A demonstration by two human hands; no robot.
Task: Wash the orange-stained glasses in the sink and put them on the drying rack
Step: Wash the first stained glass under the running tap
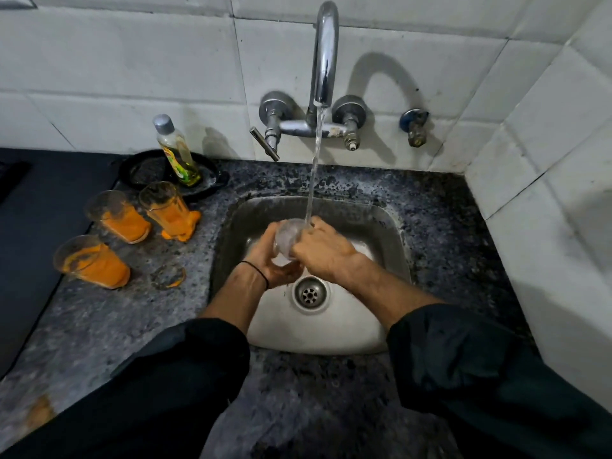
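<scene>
Both hands (298,256) grip glass (289,238) mid-sink (394,233).

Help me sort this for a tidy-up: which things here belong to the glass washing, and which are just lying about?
In the job: clear glass held in left hand and right hand, three stained glasses, tap, sink, soap bottle.

Lying about: black dish, spare valve.

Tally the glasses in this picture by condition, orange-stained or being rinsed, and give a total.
Orange-stained glasses on the counter: 3
Clear glass held under the tap water by both hands: 1
Total: 4
</scene>
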